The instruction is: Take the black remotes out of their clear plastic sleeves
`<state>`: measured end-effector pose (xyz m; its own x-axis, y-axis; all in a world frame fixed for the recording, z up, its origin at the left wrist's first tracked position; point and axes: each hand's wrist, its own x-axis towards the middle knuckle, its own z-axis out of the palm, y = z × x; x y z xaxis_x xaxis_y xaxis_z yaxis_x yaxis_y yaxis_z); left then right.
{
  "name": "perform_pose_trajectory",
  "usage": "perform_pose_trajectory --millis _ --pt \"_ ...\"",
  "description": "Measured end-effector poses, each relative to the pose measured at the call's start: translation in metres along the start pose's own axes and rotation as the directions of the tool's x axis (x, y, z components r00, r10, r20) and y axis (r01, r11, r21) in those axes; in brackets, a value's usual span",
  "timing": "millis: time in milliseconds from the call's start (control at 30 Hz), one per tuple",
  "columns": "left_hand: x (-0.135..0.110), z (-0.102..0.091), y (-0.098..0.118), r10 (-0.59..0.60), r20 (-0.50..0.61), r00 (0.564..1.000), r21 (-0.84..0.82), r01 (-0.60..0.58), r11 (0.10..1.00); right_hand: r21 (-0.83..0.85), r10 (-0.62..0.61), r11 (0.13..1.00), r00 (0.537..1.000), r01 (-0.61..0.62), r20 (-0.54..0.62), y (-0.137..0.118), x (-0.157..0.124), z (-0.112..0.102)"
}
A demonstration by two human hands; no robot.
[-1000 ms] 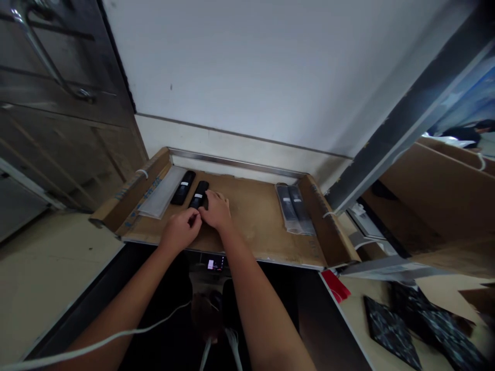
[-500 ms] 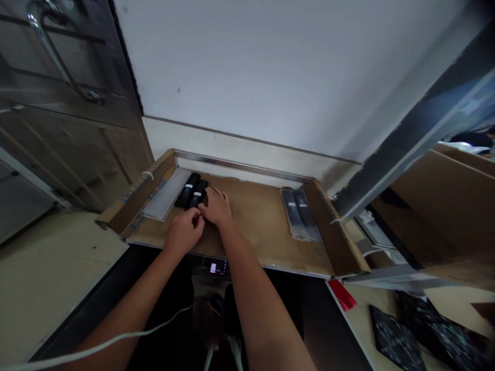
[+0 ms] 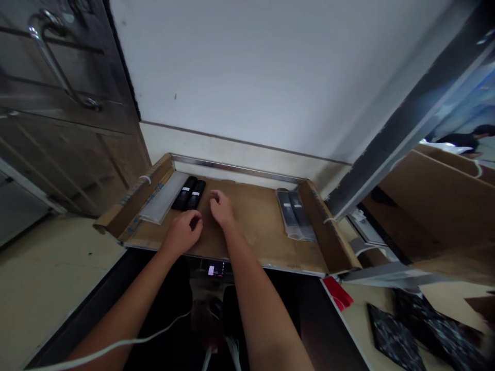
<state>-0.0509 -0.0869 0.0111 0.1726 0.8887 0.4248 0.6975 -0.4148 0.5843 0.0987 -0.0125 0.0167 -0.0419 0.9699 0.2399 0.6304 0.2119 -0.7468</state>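
Note:
Two slim black oblong items with white labels, a left one (image 3: 184, 192) and a right one (image 3: 197, 191), lie side by side on a cardboard-lined tray (image 3: 251, 226). My left hand (image 3: 182, 233) rests at their near end, fingers loosely curled and the thumb apart; nothing shows in it. To their right, my right hand (image 3: 221, 208) hovers over the cardboard with bent, parted fingers and holds nothing. Left of the black items lies a stack of clear plastic sleeves (image 3: 162, 200). Two more dark items in clear sleeves (image 3: 293, 212) lie at the tray's right side.
Raised cardboard sides bound the tray, with a white wall (image 3: 240, 82) behind. A metal door handle (image 3: 58, 64) is at upper left. A large cardboard box (image 3: 429, 206) stands at right. A white cable (image 3: 127, 341) crosses my left forearm. A person sits far right.
My right hand has come off the right black item and moved right, away from my left hand. Its fingers have parted. My left hand stays near the items' near end.

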Motion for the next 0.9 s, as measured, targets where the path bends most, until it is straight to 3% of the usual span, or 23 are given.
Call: perform_pose_trajectory --millis 67,133,167,267,300,367,533,667,767,900 --pt "0.0 -0.001 -0.001 0.006 0.005 1.0 -0.018 -0.006 1.0 -0.005 0.03 1.0 0.998 -0.031 -0.062 0.01 -0.006 -0.02" --pt "0.0 -0.001 -0.003 0.033 0.032 0.999 -0.027 -0.032 0.999 -0.154 0.0 0.988 0.98 -0.031 -0.197 0.026 -0.017 -0.053" --pt "0.001 -0.002 -0.003 0.05 0.051 0.997 -0.037 -0.048 0.998 -0.272 -0.022 0.96 0.951 -0.065 -0.307 0.036 -0.024 -0.072" --pt "0.004 -0.002 -0.004 0.087 0.111 0.99 -0.097 -0.076 0.992 -0.498 -0.03 0.791 0.789 -0.357 -0.613 0.068 -0.046 -0.127" --pt "0.005 -0.002 -0.003 0.09 0.125 0.988 -0.119 -0.076 0.99 -0.531 -0.011 0.729 0.768 -0.432 -0.64 0.077 -0.053 -0.14" --pt "0.007 -0.001 0.0 0.089 0.152 0.984 -0.165 -0.064 0.984 -0.595 0.043 0.645 0.8 -0.48 -0.599 0.092 -0.063 -0.154" --pt "0.015 0.015 0.017 0.046 0.187 0.981 -0.298 0.012 0.955 -0.652 0.076 0.599 0.843 -0.465 -0.532 0.094 -0.067 -0.144" --pt "0.032 0.047 0.037 0.075 0.213 0.974 -0.392 0.015 0.92 -0.641 0.052 0.581 0.808 -0.502 -0.587 0.089 -0.064 -0.135" --pt "0.049 0.075 0.053 0.067 0.173 0.983 -0.407 0.01 0.913 -0.616 0.081 0.578 0.788 -0.536 -0.61 0.092 -0.063 -0.136" --pt "0.069 0.1 0.065 0.085 0.157 0.984 -0.365 -0.022 0.931 -0.623 0.08 0.632 0.839 -0.46 -0.539 0.093 -0.064 -0.136"
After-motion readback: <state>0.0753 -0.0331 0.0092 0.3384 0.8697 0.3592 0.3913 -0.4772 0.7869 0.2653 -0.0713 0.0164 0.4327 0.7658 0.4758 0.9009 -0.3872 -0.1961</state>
